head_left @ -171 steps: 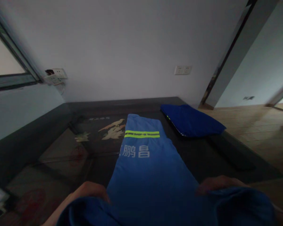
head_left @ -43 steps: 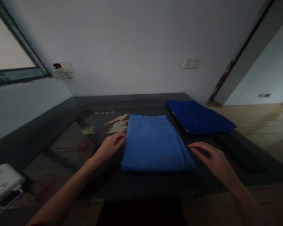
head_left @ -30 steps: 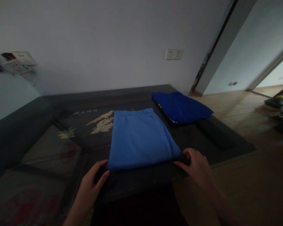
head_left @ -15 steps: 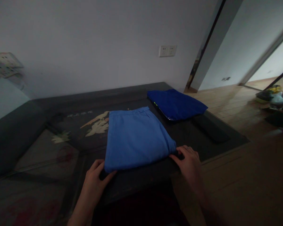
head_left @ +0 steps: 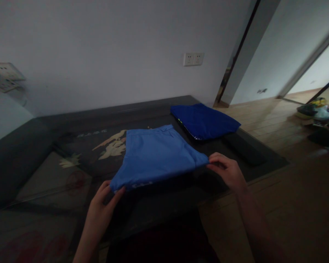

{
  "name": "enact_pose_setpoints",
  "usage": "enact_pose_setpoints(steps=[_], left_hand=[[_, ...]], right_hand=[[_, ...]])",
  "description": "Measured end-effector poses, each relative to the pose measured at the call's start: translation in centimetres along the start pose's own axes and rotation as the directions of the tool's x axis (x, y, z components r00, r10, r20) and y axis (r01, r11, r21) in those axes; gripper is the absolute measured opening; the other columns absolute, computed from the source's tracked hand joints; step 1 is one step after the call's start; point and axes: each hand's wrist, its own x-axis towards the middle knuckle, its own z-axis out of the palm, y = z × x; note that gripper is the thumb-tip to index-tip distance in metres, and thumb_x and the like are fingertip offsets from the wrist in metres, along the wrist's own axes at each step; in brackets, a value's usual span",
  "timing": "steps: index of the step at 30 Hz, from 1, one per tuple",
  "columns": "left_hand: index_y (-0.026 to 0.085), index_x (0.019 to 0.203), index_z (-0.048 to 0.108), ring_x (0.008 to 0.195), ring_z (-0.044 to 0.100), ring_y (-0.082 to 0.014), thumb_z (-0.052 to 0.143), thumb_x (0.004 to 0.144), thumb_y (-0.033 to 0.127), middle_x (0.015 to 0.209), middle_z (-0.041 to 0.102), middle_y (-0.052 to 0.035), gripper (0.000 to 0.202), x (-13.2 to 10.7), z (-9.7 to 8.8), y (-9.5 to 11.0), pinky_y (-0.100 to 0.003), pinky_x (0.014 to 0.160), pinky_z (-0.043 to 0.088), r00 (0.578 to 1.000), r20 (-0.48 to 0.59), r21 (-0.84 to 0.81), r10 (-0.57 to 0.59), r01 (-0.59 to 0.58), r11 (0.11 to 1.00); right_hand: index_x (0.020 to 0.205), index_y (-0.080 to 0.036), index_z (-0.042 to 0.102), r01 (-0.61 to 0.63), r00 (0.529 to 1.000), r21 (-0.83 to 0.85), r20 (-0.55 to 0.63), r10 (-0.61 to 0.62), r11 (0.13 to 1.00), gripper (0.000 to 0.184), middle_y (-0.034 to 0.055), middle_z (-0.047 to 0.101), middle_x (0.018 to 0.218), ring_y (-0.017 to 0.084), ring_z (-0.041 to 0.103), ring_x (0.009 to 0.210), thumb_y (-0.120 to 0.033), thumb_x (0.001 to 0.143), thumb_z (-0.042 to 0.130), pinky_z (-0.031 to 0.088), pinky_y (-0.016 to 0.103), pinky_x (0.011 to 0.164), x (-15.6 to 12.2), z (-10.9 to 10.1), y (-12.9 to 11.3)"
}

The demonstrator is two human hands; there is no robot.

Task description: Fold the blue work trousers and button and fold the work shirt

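Note:
A folded light blue garment (head_left: 156,153) lies on a dark glass-topped table (head_left: 71,171). My left hand (head_left: 102,199) pinches its near left corner. My right hand (head_left: 226,171) pinches its near right corner. The near edge of the garment is raised off the table between both hands, while its far edge rests on the glass. A darker blue folded garment (head_left: 204,120) lies at the table's far right corner, apart from my hands.
A white wall with a double socket (head_left: 193,58) stands behind the table. More sockets (head_left: 2,76) sit at the far left. A dark flat object (head_left: 245,149) lies near the table's right edge. Wooden floor (head_left: 285,153) and a pile of things (head_left: 318,117) are to the right.
Both hands went from beside the folded garment to its near corners, gripped them and lifted the near edge off the table. Earlier the garment lay long; since then it is folded short.

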Motion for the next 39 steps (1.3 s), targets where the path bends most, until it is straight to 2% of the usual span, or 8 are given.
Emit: enact_pose_setpoints(steps=[8, 14, 19, 24, 31, 33, 37, 39], left_hand=[[0.021, 0.094, 0.069, 0.098, 0.059, -0.0235, 0.058, 0.078, 0.055, 0.103, 0.065, -0.0033, 0.039, -0.7, 1.2, -0.9, -0.031, 0.087, 0.045, 0.995, 0.032, -0.076, -0.094, 0.096, 0.992], [0.019, 0.092, 0.07, 0.099, 0.06, -0.0248, 0.058, 0.077, 0.057, 0.102, 0.066, -0.0049, 0.042, -0.5, 1.3, -0.9, -0.032, 0.089, 0.046, 0.997, 0.016, -0.088, -0.081, 0.082, 0.993], [0.022, 0.079, 0.071, 0.09, 0.06, -0.0217, 0.057, 0.078, 0.056, 0.095, 0.063, -0.0032, 0.036, -0.7, 0.5, -0.4, -0.029, 0.082, 0.048, 1.0, 0.0, -0.016, 0.012, -0.012, 1.0], [0.026, 0.074, 0.073, 0.092, 0.061, -0.0235, 0.057, 0.077, 0.059, 0.098, 0.062, -0.0045, 0.037, -1.9, 0.8, -1.1, -0.034, 0.084, 0.049, 0.996, -0.014, 0.06, 0.092, -0.091, 0.994], [0.034, 0.08, 0.076, 0.1, 0.061, -0.0321, 0.065, 0.068, 0.06, 0.109, 0.067, -0.0054, 0.03, -2.8, -0.1, -4.6, -0.052, 0.09, 0.047, 0.968, 0.237, 0.305, 0.082, -0.154, 0.94], [0.033, 0.085, 0.075, 0.1, 0.063, -0.0302, 0.062, 0.07, 0.06, 0.106, 0.069, -0.0045, 0.034, -2.7, -0.7, -4.1, -0.047, 0.09, 0.05, 0.966, 0.249, 0.241, 0.064, -0.126, 0.962], [0.024, 0.096, 0.066, 0.089, 0.067, -0.0281, 0.052, 0.075, 0.064, 0.091, 0.073, -0.0059, 0.047, -1.8, -0.7, -1.3, -0.041, 0.082, 0.053, 0.998, 0.061, 0.136, -0.027, 0.018, 0.991], [0.02, 0.108, 0.057, 0.085, 0.068, -0.0273, 0.05, 0.076, 0.064, 0.085, 0.072, -0.0062, 0.055, -1.0, -0.2, 0.2, -0.039, 0.077, 0.054, 0.998, -0.016, 0.123, -0.066, 0.067, 0.99]], right_hand=[[0.093, -0.022, 0.062, -0.217, 0.976, 0.294, 0.087, 0.2, 0.931, 0.038, 0.0036, 0.064, 0.092, 0.019, 0.063, 0.075, -0.042, 0.066, 0.078, 0.054, 0.031, 0.064, -1.4, 2.9, 1.0], [0.074, -0.02, 0.065, -0.191, 0.981, 0.217, 0.003, 0.195, 0.957, 0.031, 0.0047, 0.061, 0.09, 0.022, 0.06, 0.083, -0.044, 0.062, 0.079, 0.054, 0.032, 0.068, -0.7, 4.0, 0.8], [0.054, -0.02, 0.055, -0.128, 0.991, 0.16, -0.027, 0.134, 0.979, 0.035, 0.0042, 0.057, 0.09, 0.021, 0.058, 0.084, -0.044, 0.066, 0.077, 0.051, 0.031, 0.071, -0.2, 2.4, 0.6], [0.058, -0.021, 0.06, -0.035, 0.997, 0.021, 0.07, 0.034, 0.999, 0.035, 0.0059, 0.059, 0.094, 0.023, 0.057, 0.089, -0.05, 0.074, 0.07, 0.048, 0.036, 0.079, -0.2, 0.4, 1.3], [0.071, -0.025, 0.07, 0.091, 0.953, -0.2, 0.301, -0.027, 0.976, 0.03, 0.0057, 0.064, 0.098, 0.024, 0.057, 0.097, -0.05, 0.085, 0.06, 0.045, 0.039, 0.087, -1.9, -2.0, 2.9], [0.078, -0.025, 0.07, 0.034, 0.972, -0.186, 0.233, 0.01, 0.982, 0.03, 0.0055, 0.065, 0.095, 0.024, 0.059, 0.093, -0.051, 0.085, 0.059, 0.046, 0.037, 0.085, -2.1, -2.5, 2.7], [0.072, -0.022, 0.063, -0.042, 0.998, -0.236, -0.057, 0.029, 0.971, 0.041, 0.0054, 0.063, 0.08, 0.022, 0.06, 0.079, -0.057, 0.089, 0.05, 0.047, 0.034, 0.073, -1.7, -1.9, 1.4], [0.067, -0.022, 0.059, -0.009, 0.998, -0.353, -0.066, -0.016, 0.936, 0.043, 0.0044, 0.061, 0.075, 0.022, 0.059, 0.076, -0.058, 0.089, 0.048, 0.045, 0.035, 0.072, -1.4, -0.7, 0.7]])
